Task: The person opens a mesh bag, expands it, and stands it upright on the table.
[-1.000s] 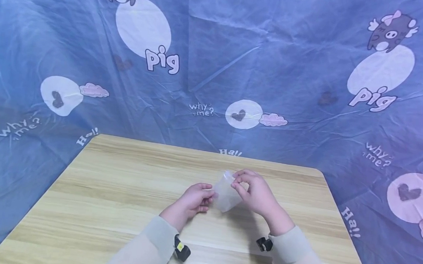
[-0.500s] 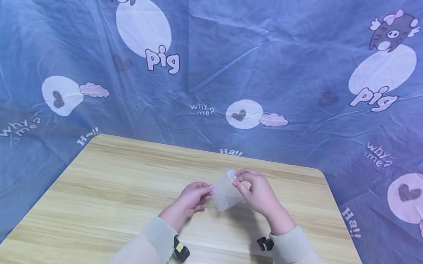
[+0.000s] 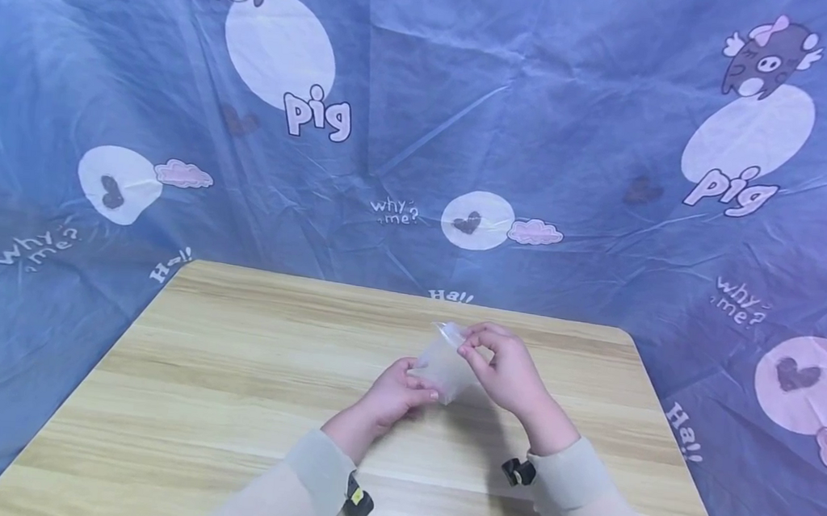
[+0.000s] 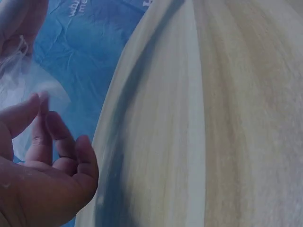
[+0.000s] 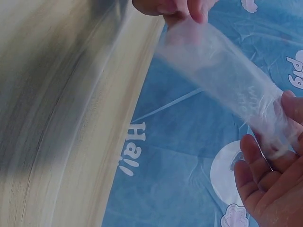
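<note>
A small translucent plastic bag (image 3: 446, 367) is held up over the table between both hands, stretched at a slant. My left hand (image 3: 397, 396) pinches its lower left end between thumb and forefinger, the other fingers curling loosely in the left wrist view. At the top right my right hand (image 3: 510, 371) grips the other end with thumb and fingers. The right wrist view shows the see-through film (image 5: 222, 71) running from the left fingertips (image 5: 196, 12) down to the right hand (image 5: 274, 175). Behind it the printed blue cloth shows through.
Beneath both hands lies a light wood-grain table (image 3: 229, 373) with rounded far corners. A blue printed cloth (image 3: 424, 129) hangs behind it and along both sides. Black wrist cameras (image 3: 359, 500) sit at the cuffs.
My left hand has shifted right and its fingers now reach further over the bag's lower part. The bag has risen slightly, with my right hand still gripping its top end.
</note>
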`<state>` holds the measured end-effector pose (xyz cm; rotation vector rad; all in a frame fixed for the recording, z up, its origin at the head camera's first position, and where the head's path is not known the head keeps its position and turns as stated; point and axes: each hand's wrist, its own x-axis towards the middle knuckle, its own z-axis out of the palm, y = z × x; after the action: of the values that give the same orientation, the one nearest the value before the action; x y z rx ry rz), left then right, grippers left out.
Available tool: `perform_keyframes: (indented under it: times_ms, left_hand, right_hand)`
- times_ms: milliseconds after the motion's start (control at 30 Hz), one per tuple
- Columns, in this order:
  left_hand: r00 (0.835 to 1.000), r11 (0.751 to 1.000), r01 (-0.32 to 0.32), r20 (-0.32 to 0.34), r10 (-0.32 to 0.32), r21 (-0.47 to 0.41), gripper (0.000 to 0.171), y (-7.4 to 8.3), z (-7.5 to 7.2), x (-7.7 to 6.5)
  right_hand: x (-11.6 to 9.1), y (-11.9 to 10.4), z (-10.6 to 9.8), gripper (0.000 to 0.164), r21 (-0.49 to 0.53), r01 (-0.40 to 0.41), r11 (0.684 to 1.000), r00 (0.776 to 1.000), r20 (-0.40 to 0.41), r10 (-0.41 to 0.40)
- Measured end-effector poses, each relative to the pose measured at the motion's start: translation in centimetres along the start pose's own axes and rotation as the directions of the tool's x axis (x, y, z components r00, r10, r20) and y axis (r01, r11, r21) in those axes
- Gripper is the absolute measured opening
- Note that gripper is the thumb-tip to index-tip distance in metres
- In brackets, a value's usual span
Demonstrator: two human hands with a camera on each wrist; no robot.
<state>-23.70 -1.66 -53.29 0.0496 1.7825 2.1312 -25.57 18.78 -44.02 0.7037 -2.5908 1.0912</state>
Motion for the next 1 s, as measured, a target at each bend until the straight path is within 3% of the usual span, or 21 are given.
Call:
perform_keyframes:
  times_ms: [100,367,467,533,600,733,900,1000]
  left_hand:
    - [0.999,0.999,-0.038,-0.033,0.039,0.038,0.063,0.1,0.2,-0.1]
    - [0.995,0.99,-0.05,-0.079,0.061,0.132,0.059,0.5,0.2,-0.4]
    - [0.986,0.971,-0.071,-0.132,0.103,0.227,0.059,0.6,-0.2,-0.2]
    - [0.975,0.95,-0.089,-0.169,0.145,0.301,0.06,0.7,-0.4,0.0]
    - [0.96,0.913,-0.107,-0.199,0.199,0.395,0.059,0.7,-0.5,0.2]
    - [0.94,0.842,-0.13,-0.204,0.272,0.523,0.044,0.9,-0.6,0.3]
    - [0.93,0.774,-0.135,-0.191,0.315,0.618,0.023,0.9,-0.5,0.2]
    - [0.925,0.711,-0.099,-0.199,0.323,0.696,0.02,0.8,-0.5,0.1]
  right_hand:
    - [0.1,0.0,0.0,0.011,0.004,0.001,1.0,1.0,-0.005,-0.001]
    - [0.1,0.1,-0.1,0.012,0.015,0.01,1.0,1.0,-0.005,-0.01]
    - [0.0,0.2,0.1,0.011,-0.004,0.015,1.0,1.0,0.012,-0.015]
    - [-0.1,0.2,0.3,0.008,-0.031,0.025,0.999,0.999,0.031,-0.024]
    - [-0.2,0.2,0.5,0.007,-0.062,0.034,0.997,0.998,0.054,-0.031]
    - [-0.4,0.3,1.1,0.009,-0.124,0.055,0.991,0.995,0.09,-0.043]
    - [-0.6,0.5,1.8,0.007,-0.189,0.079,0.979,0.991,0.119,-0.057]
    - [-0.8,0.6,2.1,0.008,-0.216,0.112,0.97,0.986,0.144,-0.082]
